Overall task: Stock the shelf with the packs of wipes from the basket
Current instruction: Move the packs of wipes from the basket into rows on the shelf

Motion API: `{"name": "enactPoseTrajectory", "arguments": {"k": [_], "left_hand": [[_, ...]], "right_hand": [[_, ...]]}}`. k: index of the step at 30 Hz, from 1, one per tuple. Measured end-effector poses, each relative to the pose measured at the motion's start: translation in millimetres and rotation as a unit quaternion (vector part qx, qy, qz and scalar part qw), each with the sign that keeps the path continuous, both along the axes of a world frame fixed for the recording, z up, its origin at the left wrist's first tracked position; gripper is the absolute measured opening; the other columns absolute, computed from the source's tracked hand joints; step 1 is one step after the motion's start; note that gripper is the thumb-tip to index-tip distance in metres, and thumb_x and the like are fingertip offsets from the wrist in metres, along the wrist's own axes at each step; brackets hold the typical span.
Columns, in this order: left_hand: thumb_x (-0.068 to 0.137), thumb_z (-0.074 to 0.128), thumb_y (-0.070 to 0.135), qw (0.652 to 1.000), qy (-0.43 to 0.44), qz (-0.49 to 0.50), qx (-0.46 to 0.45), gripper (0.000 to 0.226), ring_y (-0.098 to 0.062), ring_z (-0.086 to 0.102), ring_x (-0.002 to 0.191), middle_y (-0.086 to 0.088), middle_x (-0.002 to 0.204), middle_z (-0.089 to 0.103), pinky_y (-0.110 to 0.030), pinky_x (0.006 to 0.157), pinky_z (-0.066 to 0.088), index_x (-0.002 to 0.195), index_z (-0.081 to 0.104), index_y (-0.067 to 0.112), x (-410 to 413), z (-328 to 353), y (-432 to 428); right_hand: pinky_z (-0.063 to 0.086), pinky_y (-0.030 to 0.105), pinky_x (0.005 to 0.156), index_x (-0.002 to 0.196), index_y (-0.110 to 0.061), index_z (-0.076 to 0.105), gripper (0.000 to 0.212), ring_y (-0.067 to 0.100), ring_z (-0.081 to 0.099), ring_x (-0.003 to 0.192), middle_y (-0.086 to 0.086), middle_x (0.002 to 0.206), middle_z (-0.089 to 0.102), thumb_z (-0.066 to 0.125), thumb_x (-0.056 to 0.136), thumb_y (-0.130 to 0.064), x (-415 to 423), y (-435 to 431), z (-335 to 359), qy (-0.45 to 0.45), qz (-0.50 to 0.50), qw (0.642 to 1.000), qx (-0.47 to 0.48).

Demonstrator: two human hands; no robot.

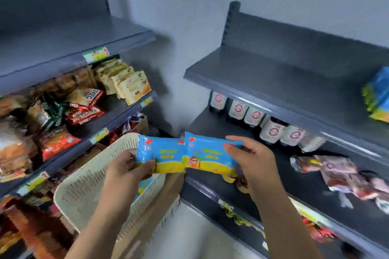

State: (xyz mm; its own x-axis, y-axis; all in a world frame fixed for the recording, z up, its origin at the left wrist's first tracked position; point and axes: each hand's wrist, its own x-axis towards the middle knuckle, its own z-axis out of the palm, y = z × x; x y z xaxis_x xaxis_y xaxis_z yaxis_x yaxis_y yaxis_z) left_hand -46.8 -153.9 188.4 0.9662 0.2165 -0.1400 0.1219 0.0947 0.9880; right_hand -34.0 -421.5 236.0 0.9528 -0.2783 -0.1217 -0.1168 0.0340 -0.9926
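A: Position of the goods?

B: Two packs of wipes, held up side by side, ends touching, above the basket (90, 176) and short of the right-hand shelving. The left hand (130, 167) grips the left pack (161, 152) at its lower left corner, fingers curled onto the front face. The right hand (251, 161) holds the right pack (209, 153) by its right end, fingers hooked over the top edge. Both hands are closed on goods; neither is free.

A: Handling?

B: Judged light: each pack is carried in one hand. Soft film wrapper, glossy blue over yellow, crimped end seals. The contents look like a flat, pliable slab, so a pack would bend rather than crack. The film is likely slick. A grip across the body or over an end, as now, should hold better than a pinch on the seal fin.

A: Basket?

B: Cream plastic, slotted walls, rigid. A glimpse of blue inside suggests more packs; the count cannot be told.

A: Destination?

B: Probably the top shelf (273, 73) on the right: flat grey board, matte, with matching stocked packs (376, 94) at its far right. Below it, dark bottles (254, 115) with white labels.

A: Risk?

B: Little. The packs are not fragile. Stood on edge, they may slump or slide on the smooth board unless leaned against neighbours.
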Motion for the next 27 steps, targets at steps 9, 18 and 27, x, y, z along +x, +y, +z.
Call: {"name": "enactPoseTrajectory", "arguments": {"k": [9,18,27], "left_hand": [[0.088,0.068,-0.009,0.982,-0.018,-0.175,-0.064,0.018,-0.028,0.072,0.085,-0.014,0.095,0.078,-0.027,0.070,0.061,0.099,0.068,0.004,-15.8,27.3,-192.4],[0.086,0.070,-0.007,0.948,-0.007,-0.307,-0.082,0.026,-0.020,0.075,0.083,-0.011,0.098,0.078,-0.026,0.074,0.062,0.108,0.070,0.008,-86.8,46.0,-402.7],[0.086,0.070,-0.006,0.932,-0.030,-0.340,-0.119,0.032,-0.035,0.072,0.107,-0.018,0.112,0.075,-0.042,0.094,0.060,0.116,0.068,0.004,-160.1,74.9,-561.7]], "right_hand": [[0.056,0.029,0.060,0.089,-0.019,0.082,0.011,0.022,0.075,0.079,0.005,0.085,0.079,0.081,0.084,-0.009,-113.9,-157.6,35.9,-0.067,-0.209,0.975,0.025],[0.061,0.038,0.076,0.095,-0.018,0.082,0.013,0.025,0.078,0.092,0.006,0.092,0.079,0.080,0.086,-0.009,-253.9,-336.2,58.2,-0.128,-0.334,0.934,0.013],[0.062,0.029,0.070,0.092,-0.016,0.081,0.016,0.022,0.078,0.092,0.005,0.093,0.080,0.076,0.087,-0.002,-349.4,-471.6,79.9,-0.190,-0.389,0.901,0.026]]}}
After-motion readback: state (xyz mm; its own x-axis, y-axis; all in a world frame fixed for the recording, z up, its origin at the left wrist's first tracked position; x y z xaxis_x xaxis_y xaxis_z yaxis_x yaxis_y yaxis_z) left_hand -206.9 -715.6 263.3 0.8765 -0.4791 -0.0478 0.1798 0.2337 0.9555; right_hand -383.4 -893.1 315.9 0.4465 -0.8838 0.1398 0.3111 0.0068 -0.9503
